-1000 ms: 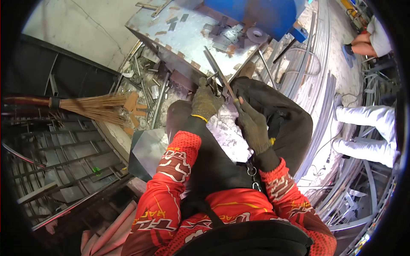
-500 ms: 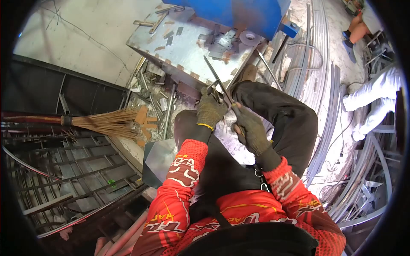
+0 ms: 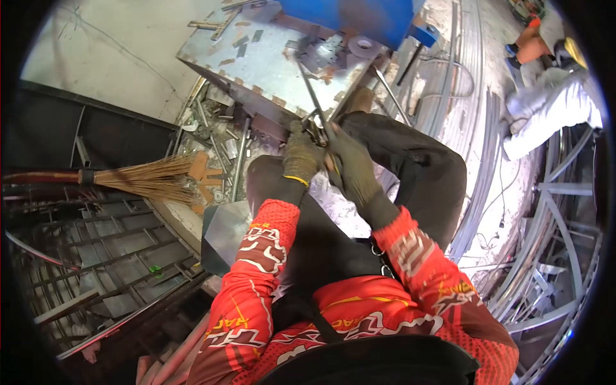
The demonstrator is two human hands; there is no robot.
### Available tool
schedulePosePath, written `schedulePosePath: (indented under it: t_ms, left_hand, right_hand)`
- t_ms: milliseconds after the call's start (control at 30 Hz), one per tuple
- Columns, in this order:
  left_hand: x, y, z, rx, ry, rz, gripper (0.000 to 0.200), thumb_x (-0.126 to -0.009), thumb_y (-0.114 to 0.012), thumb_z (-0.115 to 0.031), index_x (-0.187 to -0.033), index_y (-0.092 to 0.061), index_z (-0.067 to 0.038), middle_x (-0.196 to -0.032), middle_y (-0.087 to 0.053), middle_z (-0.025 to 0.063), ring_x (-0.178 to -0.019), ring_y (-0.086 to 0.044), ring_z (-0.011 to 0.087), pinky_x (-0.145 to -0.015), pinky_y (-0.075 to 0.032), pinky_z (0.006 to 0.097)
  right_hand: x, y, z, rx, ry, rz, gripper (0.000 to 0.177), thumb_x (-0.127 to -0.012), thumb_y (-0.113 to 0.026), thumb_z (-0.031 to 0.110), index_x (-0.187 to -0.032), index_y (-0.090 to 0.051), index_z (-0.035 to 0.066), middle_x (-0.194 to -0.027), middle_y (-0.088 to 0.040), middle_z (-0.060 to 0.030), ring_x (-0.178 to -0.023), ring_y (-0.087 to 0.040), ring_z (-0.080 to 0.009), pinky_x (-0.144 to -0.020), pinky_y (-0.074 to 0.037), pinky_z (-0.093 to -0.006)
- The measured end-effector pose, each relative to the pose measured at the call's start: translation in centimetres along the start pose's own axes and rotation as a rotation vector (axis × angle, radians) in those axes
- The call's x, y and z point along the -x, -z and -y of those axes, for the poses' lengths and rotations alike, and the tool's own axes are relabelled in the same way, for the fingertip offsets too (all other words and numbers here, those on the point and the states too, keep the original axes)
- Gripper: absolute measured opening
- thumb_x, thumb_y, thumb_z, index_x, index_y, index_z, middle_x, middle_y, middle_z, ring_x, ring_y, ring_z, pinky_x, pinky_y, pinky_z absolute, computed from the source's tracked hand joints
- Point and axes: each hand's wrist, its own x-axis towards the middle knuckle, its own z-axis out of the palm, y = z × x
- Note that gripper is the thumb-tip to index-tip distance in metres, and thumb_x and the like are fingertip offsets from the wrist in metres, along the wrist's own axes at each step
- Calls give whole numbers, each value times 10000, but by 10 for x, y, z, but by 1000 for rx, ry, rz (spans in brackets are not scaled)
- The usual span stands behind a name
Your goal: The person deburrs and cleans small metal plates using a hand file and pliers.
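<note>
My right hand (image 3: 354,165), in a dark work glove, is closed around the near end of a long narrow dark metal bar (image 3: 309,88). The bar looks like a file, but its kind is not certain. It slants forward to the left over the metal table. Just left of it, my gloved left hand (image 3: 303,155) is closed on a small metal piece (image 3: 312,118), mostly hidden by the fingers. The bar crosses this piece, apparently touching it. Both hands are close together between my knees, before the table's near edge.
The metal table (image 3: 269,70) carries flat metal scraps, a grey disc (image 3: 364,46) and a blue housing (image 3: 359,19). A straw broom (image 3: 147,178) lies left, near metal offcuts. Long metal strips (image 3: 478,186) run along the right floor. Another person's white-clad legs (image 3: 558,112) are at far right.
My right hand has moved forward and closer to my left hand, pushing the bar farther across the small piece. The view has shifted slightly, and the white-clad person at right has changed posture.
</note>
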Motion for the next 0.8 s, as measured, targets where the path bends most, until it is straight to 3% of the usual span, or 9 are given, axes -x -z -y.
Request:
schedulePosePath:
  t_ms: [67, 100, 200, 267, 333, 433, 533, 633, 800]
  left_hand:
    - [-14, -24, 46, 331, -90, 84, 632, -741, -886, -208, -1216, -552, 41, -1074, -703, 292, -1043, -683, 495, -914, -562, 500]
    - [5, 21, -5, -238, -205, 178, 579, -738, -845, -164, -1214, -613, 69, -1125, -701, 312, -1085, -662, 487, -969, -544, 492]
    - [-3, -13, 18, -289, -317, -153, 530, -763, -807, -156, -1207, -651, 87, -1151, -691, 328, -1138, -644, 473, -1018, -525, 485]
    - [3, 14, -19, -202, -177, 42, 478, -800, -833, -247, -1165, -706, 35, -1172, -692, 305, -1231, -605, 460, -1083, -512, 465]
    - [-4, 2, -3, -68, -89, 38, 510, -789, -832, -250, -1193, -690, 28, -1170, -692, 304, -1216, -613, 466, -1060, -522, 487]
    - [7, 23, -18, 105, -21, 73, 476, -824, -769, -213, -1217, -628, 15, -1010, -685, 209, -1022, -677, 368, -914, -569, 464]
    - [18, 33, -19, 156, -131, 0, 385, -872, -719, -172, -1198, -591, -11, -891, -642, 93, -781, -667, 231, -725, -589, 376]
    - [48, 58, -44, 1106, 124, 413, 307, -958, -670, -88, -1254, -610, -33, -861, -617, 35, -742, -668, 122, -560, -567, 299]
    - [100, 79, -100, 1313, 314, 454, 371, -949, -665, -87, -1306, -598, -12, -948, -644, 53, -760, -672, 163, -629, -604, 325]
  right_hand:
    - [-29, 0, -2, 996, 994, -10, 539, -872, -680, 36, -1390, -566, -60, -1311, -647, -308, -1168, -654, -465, -958, -547, -515]
    - [-24, -1, -6, 997, 992, -8, 539, -872, -680, 36, -1390, -566, -60, -1311, -647, -308, -1168, -654, -465, -958, -547, -515]
    - [14, 13, -36, 1176, 932, -31, 688, -839, -707, 30, -1489, -502, -60, -1332, -612, -336, -1100, -664, -486, -903, -562, -513]
    - [60, 19, -51, 1149, 935, -48, 677, -912, -694, 59, -1550, -483, -25, -1246, -693, -241, -868, -708, -344, -727, -572, -392]
    - [105, 12, -24, -87, -59, -107, 663, -1011, -664, 150, -1621, -433, 37, -1132, -719, -110, -695, -600, -126, -597, -474, -245]
    - [112, 21, 2, 119, 165, -178, 656, -1061, -621, 231, -1652, -393, 59, -918, -649, -1, -656, -508, -49, -584, -423, -210]
    - [88, 45, 25, 344, 331, -115, 394, -1046, -637, 164, -1418, -656, 35, -947, -638, -12, -788, -596, -90, -722, -511, -263]
    - [63, 42, 44, 391, 409, -113, 253, -1000, -679, 111, -1228, -744, 21, -984, -655, -25, -863, -627, -115, -786, -531, -295]
    - [66, -13, 61, 619, 757, -118, 263, -909, -778, 117, -1145, -755, 4, -1027, -716, -97, -890, -677, -162, -801, -549, -328]
